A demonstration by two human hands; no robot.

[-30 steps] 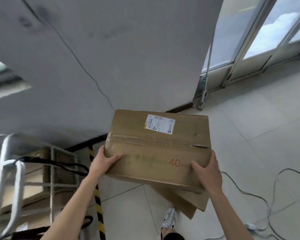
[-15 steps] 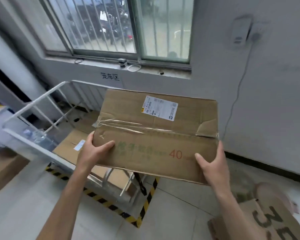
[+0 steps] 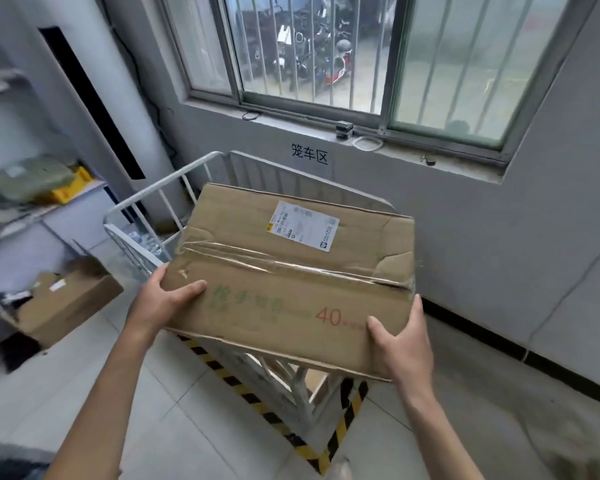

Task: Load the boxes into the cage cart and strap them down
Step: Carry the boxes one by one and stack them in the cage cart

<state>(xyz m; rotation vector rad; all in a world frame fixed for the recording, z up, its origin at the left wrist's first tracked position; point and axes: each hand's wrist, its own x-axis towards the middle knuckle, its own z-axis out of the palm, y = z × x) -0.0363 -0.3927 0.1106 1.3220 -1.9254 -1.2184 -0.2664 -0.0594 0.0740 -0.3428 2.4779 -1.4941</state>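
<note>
I carry a taped brown cardboard box (image 3: 291, 278) with a white shipping label and a red "40" printed on it. My left hand (image 3: 160, 299) grips its near left corner, thumb on top. My right hand (image 3: 404, 344) grips its near right corner, thumb on top. The box hangs in the air above the white metal cage cart (image 3: 160, 188), which stands under the window inside a yellow-black floor marking. The box hides most of the cart's inside.
An open cardboard box (image 3: 66, 306) sits on the floor at left below a shelf (image 3: 42, 209) with a yellow bin. A barred window (image 3: 326, 57) and grey wall stand behind the cart. Yellow-black tape (image 3: 243, 393) marks the floor.
My view has swung left from the doors toward the window, and I have come closer to the cage cart. The box is held the same way and now hangs over the cart.
</note>
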